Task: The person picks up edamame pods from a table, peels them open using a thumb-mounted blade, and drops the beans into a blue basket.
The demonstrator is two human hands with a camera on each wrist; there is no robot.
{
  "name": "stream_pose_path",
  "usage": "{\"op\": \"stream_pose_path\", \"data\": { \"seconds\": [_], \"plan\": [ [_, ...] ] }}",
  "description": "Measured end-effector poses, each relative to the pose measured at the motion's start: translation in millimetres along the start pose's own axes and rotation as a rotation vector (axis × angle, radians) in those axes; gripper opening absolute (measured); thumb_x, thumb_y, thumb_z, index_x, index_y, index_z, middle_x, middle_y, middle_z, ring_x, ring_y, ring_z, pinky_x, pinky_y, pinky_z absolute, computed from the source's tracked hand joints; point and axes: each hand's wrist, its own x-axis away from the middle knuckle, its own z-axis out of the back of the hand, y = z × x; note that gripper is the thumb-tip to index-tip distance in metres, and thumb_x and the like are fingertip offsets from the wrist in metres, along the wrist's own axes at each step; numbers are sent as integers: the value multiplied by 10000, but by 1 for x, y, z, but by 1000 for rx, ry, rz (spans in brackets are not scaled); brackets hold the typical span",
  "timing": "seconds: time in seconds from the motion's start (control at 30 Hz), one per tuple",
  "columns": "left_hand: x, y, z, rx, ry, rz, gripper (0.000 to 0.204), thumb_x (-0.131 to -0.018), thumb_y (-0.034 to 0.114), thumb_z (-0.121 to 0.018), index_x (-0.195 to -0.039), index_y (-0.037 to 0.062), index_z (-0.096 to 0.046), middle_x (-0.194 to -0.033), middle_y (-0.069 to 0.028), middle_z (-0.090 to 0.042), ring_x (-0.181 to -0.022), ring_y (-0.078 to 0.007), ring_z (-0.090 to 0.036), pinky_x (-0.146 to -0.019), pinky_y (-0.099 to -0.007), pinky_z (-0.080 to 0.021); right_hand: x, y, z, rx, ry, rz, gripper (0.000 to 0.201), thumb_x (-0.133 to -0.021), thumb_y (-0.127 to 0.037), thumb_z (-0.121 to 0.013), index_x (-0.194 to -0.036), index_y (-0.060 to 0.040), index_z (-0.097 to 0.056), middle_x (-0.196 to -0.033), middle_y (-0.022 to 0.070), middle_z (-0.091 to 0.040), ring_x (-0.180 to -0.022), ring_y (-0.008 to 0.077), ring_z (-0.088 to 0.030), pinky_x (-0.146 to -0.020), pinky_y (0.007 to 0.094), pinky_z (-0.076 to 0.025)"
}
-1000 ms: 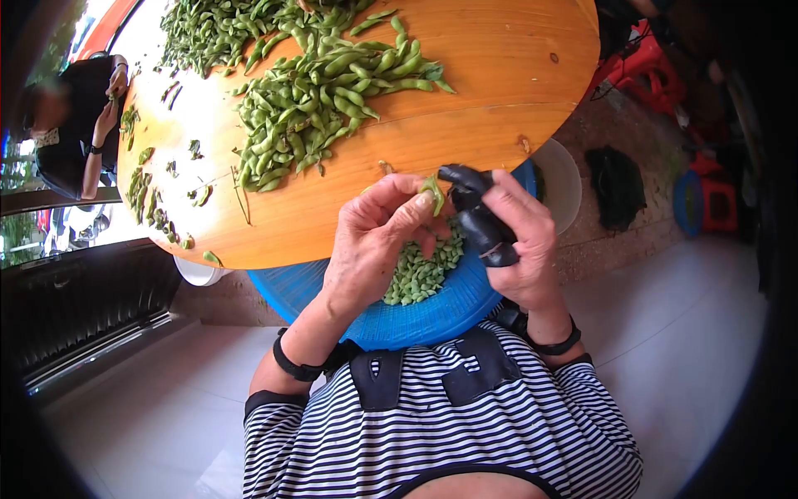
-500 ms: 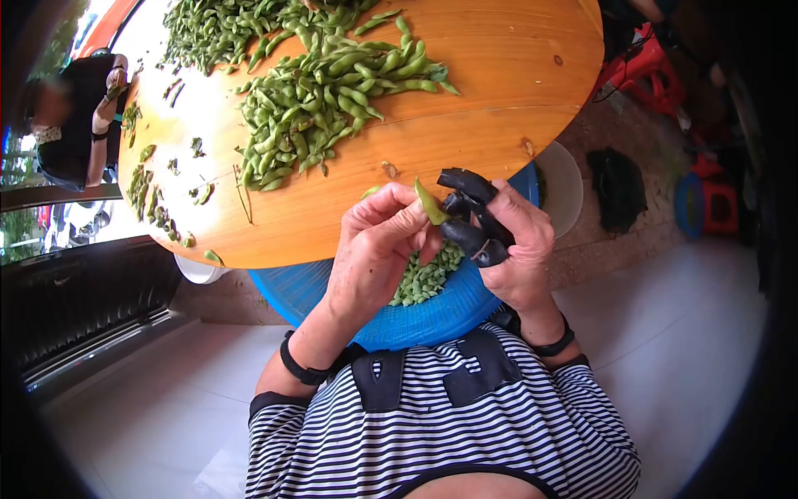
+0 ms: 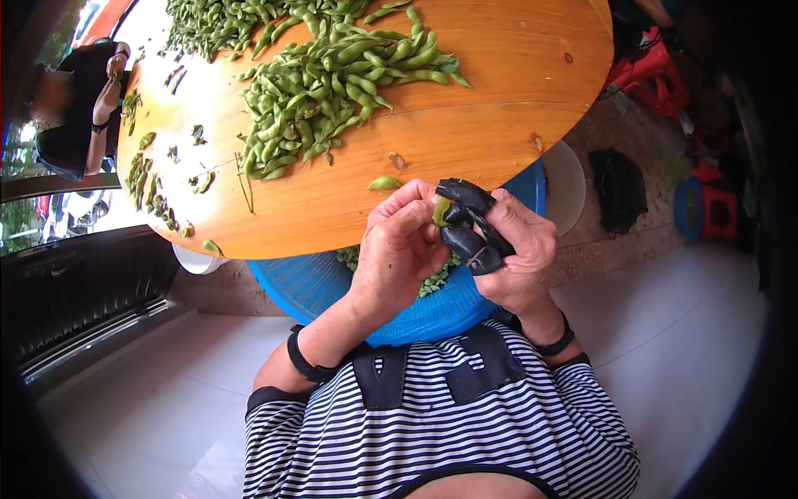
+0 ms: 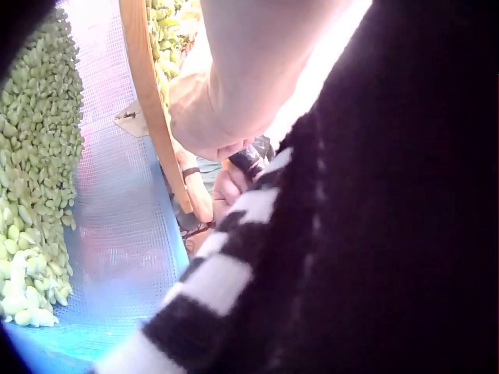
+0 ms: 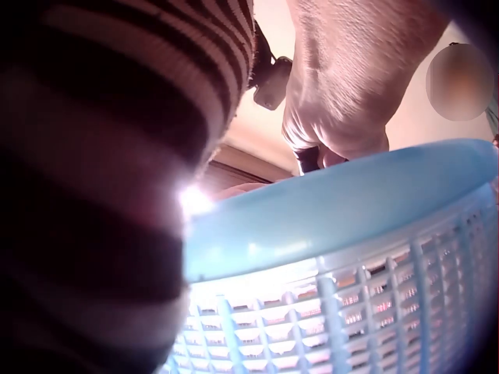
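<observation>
In the head view the left hand [image 3: 397, 249] pinches a green pod [image 3: 441, 211] between thumb and forefinger. The right hand [image 3: 522, 249], with black coverings on its fingers and thumb, has them curled against the pod's other end. Both hands are over the blue basket [image 3: 303, 287], which holds shelled green beans [image 3: 434, 281], partly hidden by the left hand. A single pod [image 3: 384, 183] lies at the table's near edge. The left wrist view shows the beans [image 4: 35, 171] in the basket; in the right wrist view the basket's rim [image 5: 335, 199] hides most of the fingers.
A large pile of pods [image 3: 312, 96] covers part of the wooden table [image 3: 499, 75], with loose pods and scraps to the left. Another person [image 3: 79, 112] sits at the far left. A white bucket [image 3: 565, 187] stands right of the basket; red stools [image 3: 652, 79] stand beyond.
The left hand has moved right and closer to the right hand, carrying the pod. The pod is now mostly covered by the black-covered fingers. The view has shifted slightly.
</observation>
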Motion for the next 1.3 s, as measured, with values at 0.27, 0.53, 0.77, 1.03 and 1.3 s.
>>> {"op": "stream_pose_path", "data": {
  "seconds": [0.27,0.53,0.77,1.03,1.3],
  "plan": [
    [1,3,3,-44,-76,117,197,-945,259,-500,-974,74,-563,-687,-13,-552,-400,-73,-323,-382,-217,-219,6,-1,2,-5,-57,-19,398,-639,74,-658,-1027,-13,-660,-808,129,-619,-671,271,-616,-613,330,-493],
    [0,2,-4,-52,-25,56,210,-985,243,-493,-917,66,-583,-671,16,-509,-440,-57,-330,-416,-218,-236,2,3,4,-39,15,-32,492,-614,71,-646,-1100,1,-635,-874,143,-660,-749,290,-667,-670,323,-524],
    [0,7,0,-161,-41,68,207,-990,225,-507,-896,58,-586,-652,27,-493,-442,-57,-354,-418,-218,-243,6,1,10,-23,-87,-62,564,-604,90,-635,-1160,8,-596,-912,168,-653,-786,313,-674,-678,354,-538],
    [1,-5,-3,-189,32,-112,203,-987,227,-527,-961,37,-596,-627,47,-474,-486,-40,-386,-453,-206,-275,3,4,-7,192,-24,149,579,-571,105,-653,-1136,26,-550,-883,163,-549,-722,356,-598,-607,382,-506],
    [10,5,3,-368,-150,-82,241,-984,191,-521,-1051,-10,-635,-823,-57,-630,-759,-134,-581,-713,-268,-480,8,19,9,109,186,-97,320,-688,-6,-585,-1008,17,-574,-910,122,-571,-768,229,-605,-688,277,-483]
  ]
}}
